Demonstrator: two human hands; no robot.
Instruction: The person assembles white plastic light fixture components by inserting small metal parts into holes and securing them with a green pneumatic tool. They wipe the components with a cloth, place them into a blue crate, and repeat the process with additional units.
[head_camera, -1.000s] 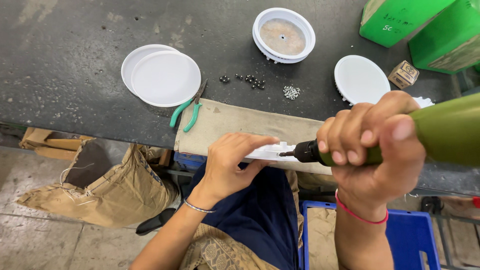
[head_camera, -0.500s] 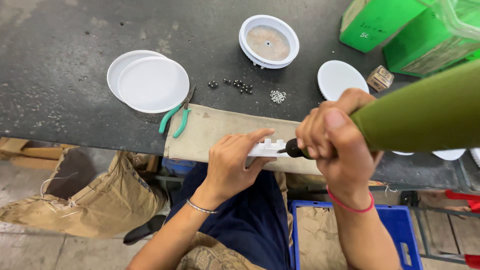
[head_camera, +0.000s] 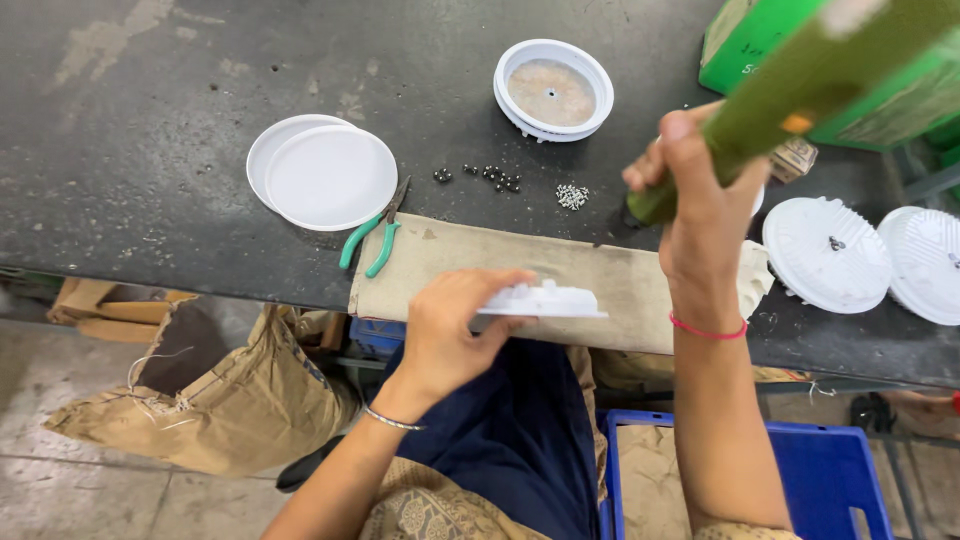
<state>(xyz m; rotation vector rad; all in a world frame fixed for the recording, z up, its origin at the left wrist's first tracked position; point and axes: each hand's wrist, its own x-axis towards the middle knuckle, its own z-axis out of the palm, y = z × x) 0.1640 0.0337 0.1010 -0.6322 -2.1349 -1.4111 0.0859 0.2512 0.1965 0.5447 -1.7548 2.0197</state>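
My left hand grips a white round plastic part held flat and edge-on above the beige cloth pad at the bench's front edge. My right hand is closed around a green powered screwdriver, raised and tilted; its dark tip hangs over the pad's right end, apart from the white part. A red band circles that wrist.
On the dark bench lie stacked white discs, green-handled pliers, small dark balls, a pile of screws, a white bowl-like part, finned white parts and green boxes. A blue crate and brown sack sit below.
My right hand lifted the screwdriver up and to the right, off the white part. My left hand keeps hold of the part, now held level.
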